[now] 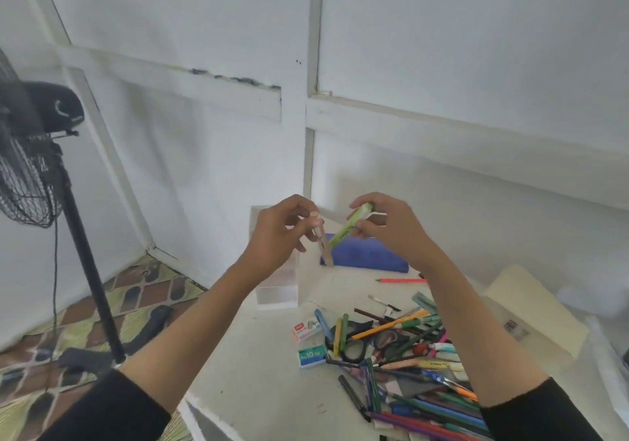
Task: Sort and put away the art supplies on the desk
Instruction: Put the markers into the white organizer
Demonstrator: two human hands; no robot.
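Observation:
Both hands are raised above the back of the white desk (258, 372). My left hand (279, 233) pinches a pale wooden clothespin (323, 246) that points downward. My right hand (384, 226) grips a light green marker (350, 226), held slanted, its lower end close to the clothespin. Below the hands a pile of coloured pencils, pens and markers (408, 365) is spread over the desk, with black-handled scissors (371, 342) among them. A clear plastic box (277, 291) stands at the desk's back left, partly behind my left forearm.
A blue pouch (367, 256) lies at the back against the wall. Two small staple boxes (309, 342) sit left of the pile. A cream notebook (534, 308) lies at the right. A black standing fan (30, 154) is on the floor at the left.

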